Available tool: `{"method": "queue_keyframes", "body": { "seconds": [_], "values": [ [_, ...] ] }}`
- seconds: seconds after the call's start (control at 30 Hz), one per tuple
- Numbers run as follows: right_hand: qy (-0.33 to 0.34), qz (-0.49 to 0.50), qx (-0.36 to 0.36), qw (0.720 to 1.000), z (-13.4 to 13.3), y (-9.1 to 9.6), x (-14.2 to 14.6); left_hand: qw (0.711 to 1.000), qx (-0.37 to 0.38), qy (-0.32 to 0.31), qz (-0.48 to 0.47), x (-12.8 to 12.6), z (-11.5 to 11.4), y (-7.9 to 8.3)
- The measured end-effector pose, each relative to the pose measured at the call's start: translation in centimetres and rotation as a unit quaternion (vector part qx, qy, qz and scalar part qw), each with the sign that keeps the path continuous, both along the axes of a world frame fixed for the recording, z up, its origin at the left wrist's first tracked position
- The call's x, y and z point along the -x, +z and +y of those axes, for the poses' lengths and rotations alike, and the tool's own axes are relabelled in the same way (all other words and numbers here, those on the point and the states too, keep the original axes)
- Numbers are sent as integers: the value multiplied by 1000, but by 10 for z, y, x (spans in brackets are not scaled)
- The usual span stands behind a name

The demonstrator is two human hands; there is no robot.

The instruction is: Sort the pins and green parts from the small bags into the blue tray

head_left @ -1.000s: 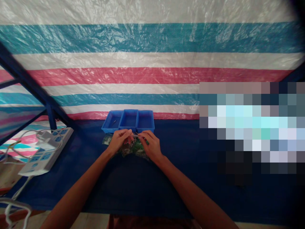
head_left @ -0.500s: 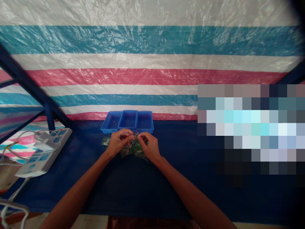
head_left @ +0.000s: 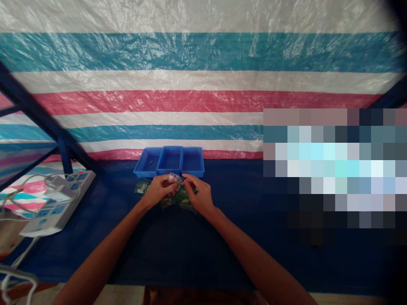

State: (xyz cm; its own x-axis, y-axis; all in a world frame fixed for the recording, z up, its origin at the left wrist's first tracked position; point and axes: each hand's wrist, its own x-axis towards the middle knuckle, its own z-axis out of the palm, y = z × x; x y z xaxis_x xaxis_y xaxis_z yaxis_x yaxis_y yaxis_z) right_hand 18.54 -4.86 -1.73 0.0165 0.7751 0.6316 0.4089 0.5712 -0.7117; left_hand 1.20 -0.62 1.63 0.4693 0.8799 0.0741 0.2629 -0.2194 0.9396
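With left hand (head_left: 157, 190), pinches crinkled clear plastic (head_left: 175, 178); with right hand (head_left: 201, 194), holds fingers narrow just beside it, cannot tell on what. Has green packets (head_left: 182, 196) under the fingers, blue trays (head_left: 171, 160) beyond.

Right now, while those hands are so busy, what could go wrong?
The clear plastic at the left hand looks thin and shiny, so it might slip from the grip. The green packets lie close under the left hand and right hand, so they could get nudged. A white cable trails from the power strip; a wide swing might snag it.
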Motion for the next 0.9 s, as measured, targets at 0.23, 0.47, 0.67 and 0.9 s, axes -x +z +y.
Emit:
{"method": "queue_keyframes", "body": {
  "seconds": [0.23, 0.47, 0.67, 0.9],
  "values": [
    [-6, -33, -57, 998, 3, -5, -1, 996, 83, -6, -45, 2, 6, 0],
    [-11, -62, -58, 996, 4, -7, 0, 991, 135, -15, -18, 7, 5, 7],
    [33, -23, 8, 999, 2, 2, -2, 989, -8, 144, -43, 11, 13, 1],
    [114, 344, 209, 908, 11, 11, -4, 955, -174, 237, 41, 13, 13, 2]
  ]
}}
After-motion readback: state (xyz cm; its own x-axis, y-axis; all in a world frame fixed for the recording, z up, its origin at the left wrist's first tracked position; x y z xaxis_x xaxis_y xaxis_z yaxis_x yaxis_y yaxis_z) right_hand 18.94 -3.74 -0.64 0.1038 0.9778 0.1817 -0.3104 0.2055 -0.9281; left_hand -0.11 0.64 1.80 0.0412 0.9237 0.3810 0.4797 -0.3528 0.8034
